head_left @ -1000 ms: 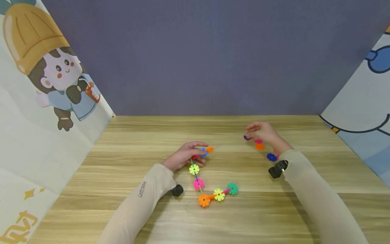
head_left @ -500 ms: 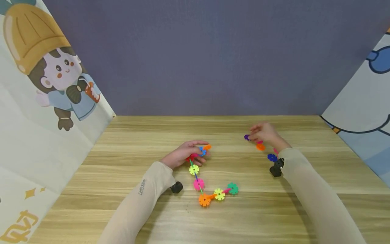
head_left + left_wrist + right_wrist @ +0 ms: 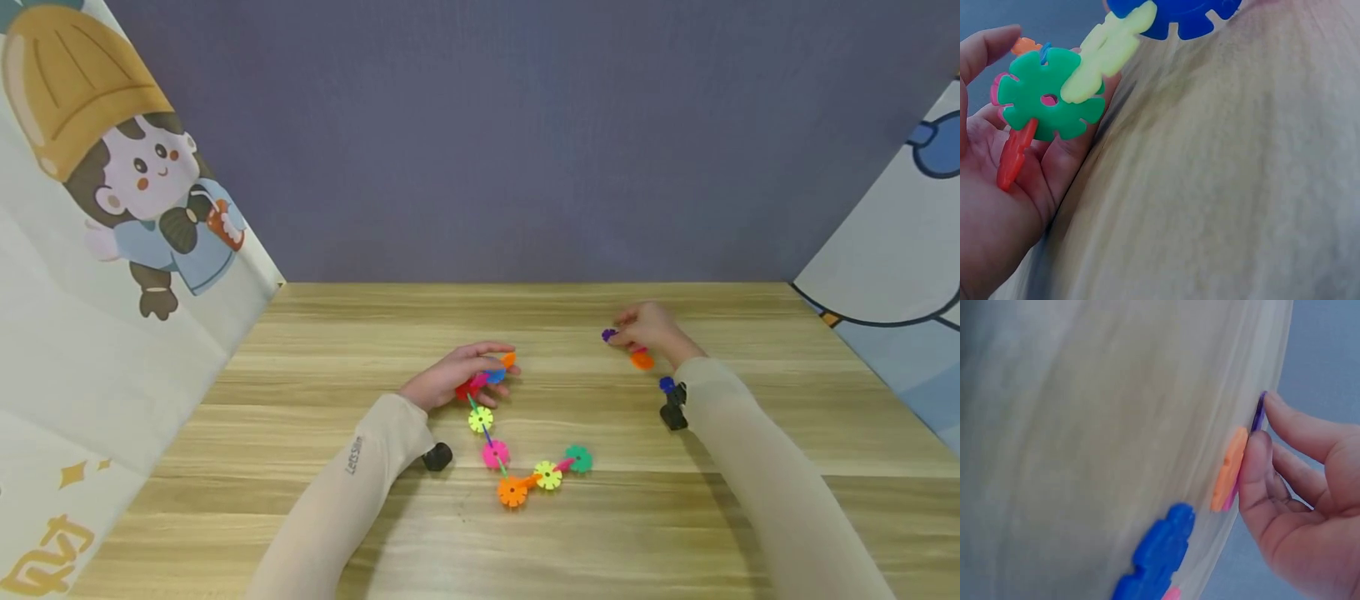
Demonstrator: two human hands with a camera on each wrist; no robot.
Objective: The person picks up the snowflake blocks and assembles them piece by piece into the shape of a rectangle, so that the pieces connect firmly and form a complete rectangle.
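In the head view, my left hand (image 3: pixel 459 375) holds the far end of a chain of slotted plastic snowflake discs (image 3: pixel 481 419). Its thumb lies across a blue disc (image 3: pixel 495 377), and an orange disc (image 3: pixel 509 360) sticks out at the tip. The left wrist view shows a green disc (image 3: pixel 1050 94) and a red disc (image 3: pixel 1016 156) in front of the palm. Over at the right, my right hand (image 3: pixel 652 327) pinches a purple snowflake disc (image 3: pixel 1259 412) by its edge between thumb and forefinger, low over the tabletop. A loose orange disc (image 3: pixel 1230 469) lies beside the thumb.
The chain bends across the wooden table (image 3: pixel 360 333), ending in a green disc (image 3: pixel 578 458). Loose blue (image 3: pixel 1157 556) and pink (image 3: pixel 1174 594) discs lie near my right wrist. A dark upright panel (image 3: pixel 525 150) stands behind the table. Black wrist cameras (image 3: pixel 437 457) hang under both sleeves.
My right hand has shifted slightly right, with the purple disc still at its fingertips. The chain's end in my left hand has turned a little, and its near part sits slightly further right.
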